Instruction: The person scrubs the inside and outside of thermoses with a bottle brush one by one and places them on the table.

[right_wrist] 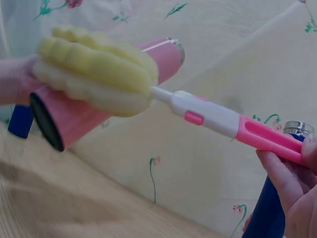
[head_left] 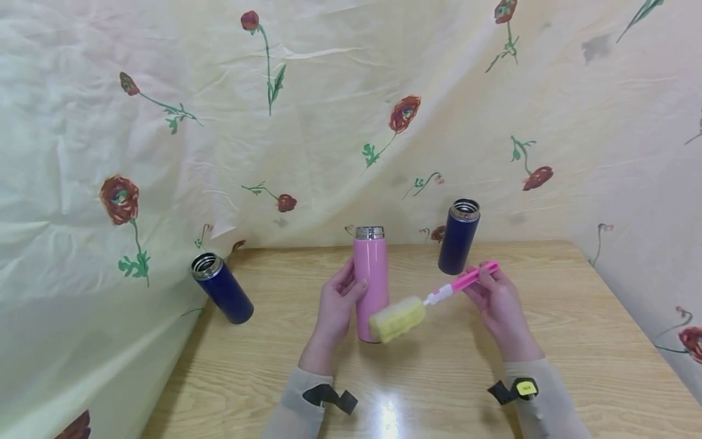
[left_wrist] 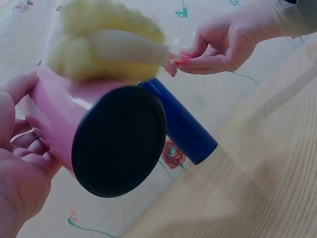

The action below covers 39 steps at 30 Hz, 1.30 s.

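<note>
My left hand [head_left: 333,308] grips a pink thermos bottle [head_left: 371,268] round its side, thumb in front. The bottle is without a lid, its steel neck uppermost and its black base [left_wrist: 119,144] facing the left wrist camera, raised off the table. In my right hand [head_left: 501,308], a sponge bottle brush [head_left: 396,318] is pinched by the end of its pink and white handle [right_wrist: 267,136]. The brush's yellow sponge head points left and overlaps the lower part of the bottle in the head view. The bottle's far side is hidden.
One dark blue bottle [head_left: 459,238], lidless, stands at the back beyond my right hand. Another dark blue bottle [head_left: 223,289], also lidless, stands at the left. A flower-patterned cloth [head_left: 318,134] hangs behind and beside the wooden table [head_left: 581,329].
</note>
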### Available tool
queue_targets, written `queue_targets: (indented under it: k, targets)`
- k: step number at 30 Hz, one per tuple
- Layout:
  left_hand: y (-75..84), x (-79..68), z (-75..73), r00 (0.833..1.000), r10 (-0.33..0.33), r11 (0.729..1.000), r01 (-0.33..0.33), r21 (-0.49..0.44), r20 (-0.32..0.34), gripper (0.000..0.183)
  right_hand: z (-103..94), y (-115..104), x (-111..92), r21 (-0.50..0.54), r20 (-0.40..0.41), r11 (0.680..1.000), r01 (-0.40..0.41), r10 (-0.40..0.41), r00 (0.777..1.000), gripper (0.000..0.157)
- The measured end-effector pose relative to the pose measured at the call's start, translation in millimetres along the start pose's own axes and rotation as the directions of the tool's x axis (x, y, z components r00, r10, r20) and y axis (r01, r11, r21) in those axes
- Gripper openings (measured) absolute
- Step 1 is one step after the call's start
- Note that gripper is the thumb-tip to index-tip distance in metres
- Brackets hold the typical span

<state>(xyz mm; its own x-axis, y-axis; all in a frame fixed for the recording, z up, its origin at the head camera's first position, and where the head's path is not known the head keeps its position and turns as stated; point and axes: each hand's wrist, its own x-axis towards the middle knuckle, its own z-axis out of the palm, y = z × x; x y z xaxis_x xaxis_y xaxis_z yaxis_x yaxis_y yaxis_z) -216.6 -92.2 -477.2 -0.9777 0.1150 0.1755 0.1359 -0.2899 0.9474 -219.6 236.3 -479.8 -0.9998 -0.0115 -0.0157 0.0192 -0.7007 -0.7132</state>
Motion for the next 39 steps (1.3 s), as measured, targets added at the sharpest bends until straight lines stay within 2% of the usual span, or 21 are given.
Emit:
queue_targets:
  k: [2, 3, 6, 8, 10, 12, 17, 19, 22, 26, 35, 39]
  targets:
    - [-1.4, -0.2, -0.2, 0.999, -0.009, 1.0, 0.01, -0.005, 0.035, 0.068, -1.8, -1, 1, 0.153, -0.01, 0.988, -0.002, 0.003, 1.0, 0.004]
    - [-1.8, -0.5, 0.1, 0.998, -0.016, 1.0, 0.016, -0.007, 0.057, 0.068, -2.3, -2, 0, 0.236, -0.019, 0.972, -0.001, 0.005, 1.0, 0.004]
    - [-2.5, -2.2, 1.7, 0.992, -0.038, 0.999, 0.04, -0.015, 0.118, 0.069, -2.3, -5, -2, 0.444, -0.063, 0.896, 0.02, 0.009, 0.998, 0.004]
    - [-2.5, -3.4, 3.2, 0.988, -0.044, 0.999, 0.047, -0.015, 0.145, 0.07, -1.0, -7, -4, 0.525, -0.1, 0.85, 0.045, 0.009, 0.995, 0.005]
    - [-2.6, -4.5, 4.6, 0.988, -0.045, 0.999, 0.046, -0.006, 0.148, 0.074, 1.8, -10, -5, 0.552, -0.14, 0.831, 0.075, 0.003, 0.99, 0.006]
    - [-3.6, -4.9, 5.8, 0.989, -0.049, 0.999, 0.049, 0.005, 0.139, 0.079, 4.4, -11, -6, 0.553, -0.167, 0.828, 0.094, 0.0, 0.986, 0.005]
    - [-4.6, -4.7, 7.8, 0.992, -0.048, 0.999, 0.046, 0.026, 0.119, 0.09, 10.9, -11, -6, 0.509, -0.207, 0.853, 0.115, -0.009, 0.978, 0.014]
    - [-3.9, -4.2, 7.9, 0.991, -0.035, 0.999, 0.032, 0.026, 0.127, 0.09, 12.1, -10, -6, 0.496, -0.217, 0.859, 0.125, -0.017, 0.976, 0.016]
    - [-2.5, -2.6, 7.0, 0.988, -0.001, 1.0, -0.004, 0.029, 0.155, 0.086, 11.8, -10, -5, 0.483, -0.221, 0.865, 0.137, -0.032, 0.975, 0.011]
    - [-1.1, -2.3, 4.5, 0.987, 0.007, 0.996, -0.021, 0.085, 0.161, 0.08, 11.6, -9, -5, 0.482, -0.212, 0.866, 0.133, -0.032, 0.977, 0.007]
    - [1.2, -1.1, 7.3, 0.997, -0.022, 0.993, 0.013, 0.119, 0.073, 0.085, 12.7, -9, -4, 0.486, -0.218, 0.865, 0.125, -0.019, 0.976, 0.01]
    - [-0.2, -1.9, 7.8, 0.997, -0.021, 0.991, 0.011, 0.135, 0.076, 0.083, 13.5, -9, -5, 0.492, -0.226, 0.862, 0.122, -0.008, 0.974, 0.013]
